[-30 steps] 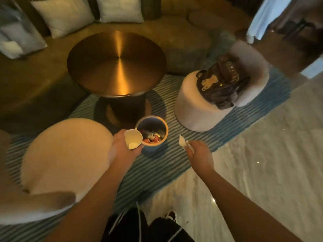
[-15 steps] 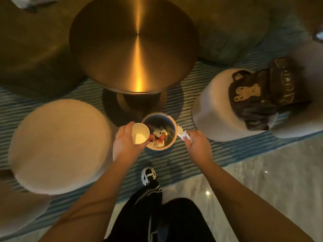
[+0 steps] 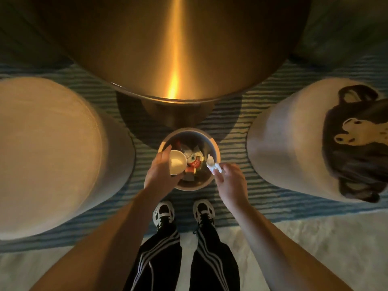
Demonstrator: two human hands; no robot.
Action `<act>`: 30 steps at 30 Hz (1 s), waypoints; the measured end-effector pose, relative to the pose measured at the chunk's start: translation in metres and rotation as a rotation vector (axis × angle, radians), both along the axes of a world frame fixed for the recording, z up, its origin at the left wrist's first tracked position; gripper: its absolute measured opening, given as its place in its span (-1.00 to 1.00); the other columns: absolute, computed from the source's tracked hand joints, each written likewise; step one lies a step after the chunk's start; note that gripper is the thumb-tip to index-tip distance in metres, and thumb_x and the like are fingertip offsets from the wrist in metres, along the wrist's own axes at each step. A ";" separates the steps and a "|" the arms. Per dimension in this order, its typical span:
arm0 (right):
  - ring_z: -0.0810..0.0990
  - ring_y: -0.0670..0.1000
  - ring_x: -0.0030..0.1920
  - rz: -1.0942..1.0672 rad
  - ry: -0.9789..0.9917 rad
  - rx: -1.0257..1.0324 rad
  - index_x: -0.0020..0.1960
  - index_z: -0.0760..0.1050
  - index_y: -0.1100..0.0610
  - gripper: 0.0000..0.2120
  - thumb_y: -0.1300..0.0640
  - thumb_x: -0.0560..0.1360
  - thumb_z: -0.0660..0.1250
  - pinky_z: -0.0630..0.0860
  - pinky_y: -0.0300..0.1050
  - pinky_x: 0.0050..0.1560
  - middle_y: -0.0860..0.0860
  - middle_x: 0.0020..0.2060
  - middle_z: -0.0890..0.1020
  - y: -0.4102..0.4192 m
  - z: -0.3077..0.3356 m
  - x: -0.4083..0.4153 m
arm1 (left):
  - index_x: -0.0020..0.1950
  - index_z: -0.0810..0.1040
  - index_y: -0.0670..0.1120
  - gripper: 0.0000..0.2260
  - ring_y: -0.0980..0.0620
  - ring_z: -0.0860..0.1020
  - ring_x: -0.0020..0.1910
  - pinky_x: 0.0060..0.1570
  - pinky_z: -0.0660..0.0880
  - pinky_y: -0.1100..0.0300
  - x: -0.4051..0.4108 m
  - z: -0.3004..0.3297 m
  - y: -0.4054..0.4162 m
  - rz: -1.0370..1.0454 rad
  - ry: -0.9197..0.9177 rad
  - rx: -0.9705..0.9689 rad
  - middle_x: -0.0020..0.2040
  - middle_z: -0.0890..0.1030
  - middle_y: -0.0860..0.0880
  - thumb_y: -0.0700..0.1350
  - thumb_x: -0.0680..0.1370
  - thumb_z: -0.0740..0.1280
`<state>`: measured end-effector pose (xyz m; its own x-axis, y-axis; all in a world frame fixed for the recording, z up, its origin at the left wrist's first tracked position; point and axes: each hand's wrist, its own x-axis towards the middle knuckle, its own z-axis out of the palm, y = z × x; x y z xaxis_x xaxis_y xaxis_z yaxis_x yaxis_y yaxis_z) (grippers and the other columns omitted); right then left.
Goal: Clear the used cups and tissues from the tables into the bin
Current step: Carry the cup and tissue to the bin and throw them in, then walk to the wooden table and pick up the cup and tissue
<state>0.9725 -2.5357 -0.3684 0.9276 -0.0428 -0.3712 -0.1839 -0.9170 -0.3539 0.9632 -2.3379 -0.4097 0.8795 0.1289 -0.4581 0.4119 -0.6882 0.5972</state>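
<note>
Holding a white paper cup (image 3: 177,165), the left hand (image 3: 160,175) has its grip wrapped tight around the cup's side. The cup leans over the left edge of the bin (image 3: 216,151), with its open mouth facing up. The right hand (image 3: 231,181) pinches a crumpled white tissue (image 3: 213,166) between its fingertips, and the tissue hangs over the right side of the bin. The bin is round and already has rubbish in it, some of it red. It stands on a blue striped rug (image 3: 235,120), just in front of two black and white shoes (image 3: 163,213). A shiny round tabletop (image 3: 126,49) is behind the bin. A soft round stool (image 3: 52,154) sits on each side, and a dark bag (image 3: 357,148) lies on the right one.
</note>
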 end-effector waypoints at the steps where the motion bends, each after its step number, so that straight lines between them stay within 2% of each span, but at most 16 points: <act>1: 0.50 -0.13 -0.04 0.007 -0.007 0.008 0.16 0.52 0.11 -0.76 0.03 0.57 0.25 0.27 -0.41 -0.15 0.02 0.04 0.59 0.001 -0.011 0.004 | 0.49 0.16 -0.07 -0.09 -0.11 0.43 0.27 0.15 0.46 -0.12 0.001 -0.008 -0.001 0.013 0.019 -0.010 0.31 0.44 -0.13 -0.02 0.26 0.57; 4: 0.58 -0.07 -0.02 0.030 -0.033 0.053 0.15 0.54 0.13 -0.77 0.05 0.57 0.26 0.43 -0.32 -0.06 0.05 0.02 0.63 0.007 -0.042 0.012 | 0.50 0.15 -0.02 -0.11 -0.02 0.39 0.32 0.21 0.44 -0.08 -0.005 -0.025 0.003 0.037 0.005 -0.010 0.34 0.44 -0.05 0.01 0.28 0.53; 7: 0.59 -0.02 -0.03 0.027 -0.046 0.071 0.12 0.54 0.16 -0.77 0.05 0.56 0.26 0.52 -0.21 -0.03 0.08 -0.01 0.63 0.016 -0.071 0.021 | 0.44 0.26 -0.01 -0.28 0.04 0.39 0.32 0.25 0.42 0.00 -0.021 -0.028 0.008 0.068 -0.057 -0.002 0.33 0.44 -0.01 -0.01 0.35 0.48; 9: 0.58 0.01 0.03 0.034 -0.018 0.080 0.17 0.50 0.15 -0.73 0.04 0.54 0.29 0.54 -0.15 0.02 0.10 0.04 0.61 0.021 -0.091 0.025 | 0.39 0.31 0.01 -0.39 0.03 0.37 0.33 0.32 0.35 0.08 -0.035 -0.027 0.011 0.108 -0.104 0.041 0.34 0.44 -0.03 -0.02 0.39 0.45; 11: 0.55 0.05 0.15 0.044 0.051 0.119 0.32 0.41 0.13 -0.57 0.03 0.50 0.36 0.53 -0.10 0.12 0.10 0.16 0.57 0.024 -0.107 0.028 | 0.44 0.27 -0.03 -0.39 0.00 0.28 0.40 0.36 0.23 0.11 -0.049 -0.025 0.013 0.146 -0.087 0.098 0.41 0.37 -0.06 0.02 0.44 0.40; 14: 0.42 0.09 0.34 0.077 0.156 0.172 0.48 0.19 0.13 -0.26 -0.01 0.43 0.44 0.46 -0.03 0.28 0.13 0.36 0.41 0.023 -0.120 0.028 | 0.52 0.12 -0.08 -0.32 -0.02 0.13 0.49 0.43 0.18 -0.02 -0.068 -0.020 0.014 0.189 0.031 0.149 0.51 0.19 -0.09 0.08 0.50 0.33; 16: 0.29 0.10 0.44 0.102 0.183 0.148 0.52 0.10 0.08 -0.19 -0.05 0.42 0.44 0.35 0.00 0.37 0.11 0.45 0.29 0.020 -0.115 0.026 | 0.53 0.06 -0.07 -0.30 -0.03 0.11 0.49 0.43 0.16 -0.04 -0.074 -0.009 0.015 0.197 0.073 0.167 0.53 0.15 -0.08 0.11 0.51 0.30; 20: 0.21 0.08 0.48 0.172 0.170 0.108 0.52 0.05 0.01 -0.21 -0.11 0.44 0.39 0.29 0.01 0.38 0.07 0.50 0.19 0.007 -0.068 0.015 | 0.54 0.06 -0.09 -0.31 -0.06 0.17 0.47 0.39 0.21 -0.05 -0.080 0.038 0.016 0.185 0.081 0.176 0.51 0.19 -0.09 0.14 0.53 0.26; 25: 0.12 0.06 0.52 0.352 0.176 0.090 0.52 0.04 0.02 -0.28 -0.17 0.50 0.27 0.15 0.02 0.49 0.05 0.53 0.15 -0.004 0.045 0.009 | 0.54 0.04 -0.06 -0.31 -0.06 0.14 0.48 0.42 0.17 -0.05 -0.090 0.135 0.018 0.298 0.022 0.208 0.52 0.16 -0.09 0.13 0.53 0.28; 27: 0.12 0.05 0.51 0.420 0.152 0.106 0.52 0.08 0.04 -0.31 -0.15 0.52 0.26 0.13 0.02 0.50 0.04 0.52 0.17 -0.001 0.095 0.009 | 0.54 0.04 -0.04 -0.31 -0.07 0.16 0.47 0.41 0.18 -0.07 -0.098 0.175 0.021 0.351 0.000 0.214 0.52 0.17 -0.09 0.14 0.52 0.27; 30: 0.19 0.06 0.48 0.528 0.060 0.143 0.51 0.14 0.09 -0.36 -0.11 0.53 0.26 0.20 0.05 0.47 0.07 0.49 0.26 0.013 0.158 0.007 | 0.53 0.09 -0.10 -0.33 -0.13 0.19 0.45 0.40 0.19 -0.10 -0.118 0.223 0.028 0.380 -0.072 0.281 0.50 0.21 -0.13 0.15 0.53 0.23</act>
